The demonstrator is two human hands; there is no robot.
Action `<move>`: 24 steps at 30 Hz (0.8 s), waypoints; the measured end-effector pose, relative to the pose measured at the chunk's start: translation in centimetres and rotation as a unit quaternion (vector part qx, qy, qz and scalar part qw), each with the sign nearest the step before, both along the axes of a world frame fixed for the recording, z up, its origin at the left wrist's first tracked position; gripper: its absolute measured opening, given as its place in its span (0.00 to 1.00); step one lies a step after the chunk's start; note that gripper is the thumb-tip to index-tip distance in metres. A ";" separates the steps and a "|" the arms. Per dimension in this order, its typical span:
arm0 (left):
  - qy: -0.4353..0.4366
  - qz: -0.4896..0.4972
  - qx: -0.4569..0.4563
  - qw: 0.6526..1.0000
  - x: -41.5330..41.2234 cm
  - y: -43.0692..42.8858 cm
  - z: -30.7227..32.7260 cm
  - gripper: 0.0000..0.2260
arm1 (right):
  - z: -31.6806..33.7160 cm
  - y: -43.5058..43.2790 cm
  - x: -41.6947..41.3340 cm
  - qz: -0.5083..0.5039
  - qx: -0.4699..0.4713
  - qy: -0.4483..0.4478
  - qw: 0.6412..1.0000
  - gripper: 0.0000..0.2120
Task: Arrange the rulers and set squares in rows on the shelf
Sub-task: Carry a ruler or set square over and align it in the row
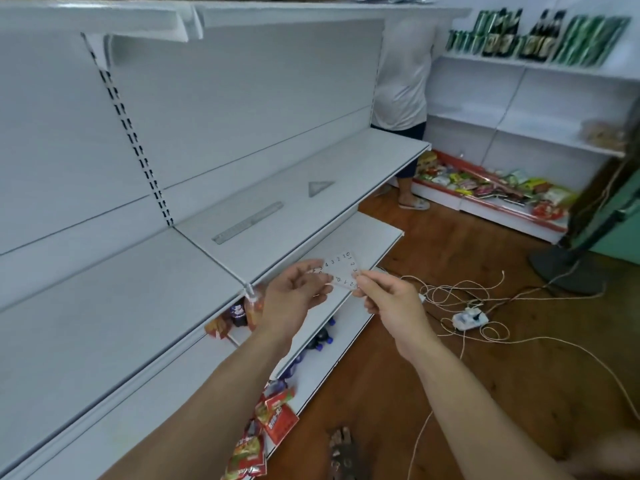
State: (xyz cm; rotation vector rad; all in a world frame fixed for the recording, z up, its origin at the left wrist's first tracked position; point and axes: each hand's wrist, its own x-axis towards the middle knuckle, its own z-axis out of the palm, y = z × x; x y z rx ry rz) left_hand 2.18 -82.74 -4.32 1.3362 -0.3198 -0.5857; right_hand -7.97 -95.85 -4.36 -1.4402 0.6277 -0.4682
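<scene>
Both the left hand (298, 289) and right hand (388, 301) pinch a clear ruler (341, 270) before the shelf (367, 161) edge; a long ruler (247, 223) and set square (320, 188) lie apart on it; cables (450, 292) strew the floor.

Shelf (363, 161) recorded as plain white, floor (450, 244) as brown wood-grain. Ruler (247, 222) and grey set square (319, 188) noted as translucent. Clear set square (341, 268) printed with black numerals.
</scene>
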 end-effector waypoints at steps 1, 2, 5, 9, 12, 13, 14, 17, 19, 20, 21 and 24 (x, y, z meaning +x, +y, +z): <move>-0.012 -0.004 0.006 1.000 1.0 -1.8 -0.2 0.10 | 0.0 -1.7 0.8 -0.003 -0.008 0.003 1.000 0.05; -0.020 -0.005 0.012 1.000 1.9 -3.7 -0.3 0.10 | 0.1 -3.5 1.6 -0.007 -0.018 0.008 1.000 0.04; -0.014 0.000 0.018 1.000 4.5 -9.4 -0.5 0.10 | 0.9 -9.1 4.2 -0.019 -0.043 0.025 0.999 0.05; -0.004 0.008 0.012 1.000 8.2 -16.1 -0.7 0.10 | 1.6 -16.0 8.0 -0.016 -0.077 0.044 0.996 0.08; -0.012 0.022 0.009 1.000 10.9 -19.7 -0.8 0.09 | 1.3 -19.7 10.7 -0.008 -0.078 0.049 0.996 0.06; -0.020 0.029 0.014 0.999 11.6 -20.6 -0.9 0.09 | 1.1 -20.6 11.5 -0.001 -0.074 0.049 0.996 0.06; -0.034 0.034 0.021 0.999 12.2 -21.2 -1.0 0.09 | 1.0 -21.5 12.4 0.005 -0.070 0.047 0.996 0.06; -0.087 0.049 0.038 0.994 14.3 -22.3 -1.5 0.10 | 0.8 -23.9 15.3 0.030 -0.071 0.036 0.996 0.06; -0.113 0.061 0.074 0.989 15.9 -22.6 -1.9 0.11 | 0.6 -25.5 17.5 0.056 -0.080 0.035 0.995 0.05; -0.116 0.071 0.091 0.987 16.6 -22.8 -2.1 0.12 | 0.3 -26.2 18.7 0.074 -0.089 0.035 0.993 0.05; -0.115 0.085 0.104 0.984 17.2 -22.9 -2.4 0.12 | 0.0 -26.8 19.9 0.097 -0.101 0.034 0.990 0.05; -0.135 0.151 0.141 0.969 18.7 -23.2 -3.2 0.11 | -0.9 -28.5 23.4 0.174 -0.139 0.033 0.974 0.07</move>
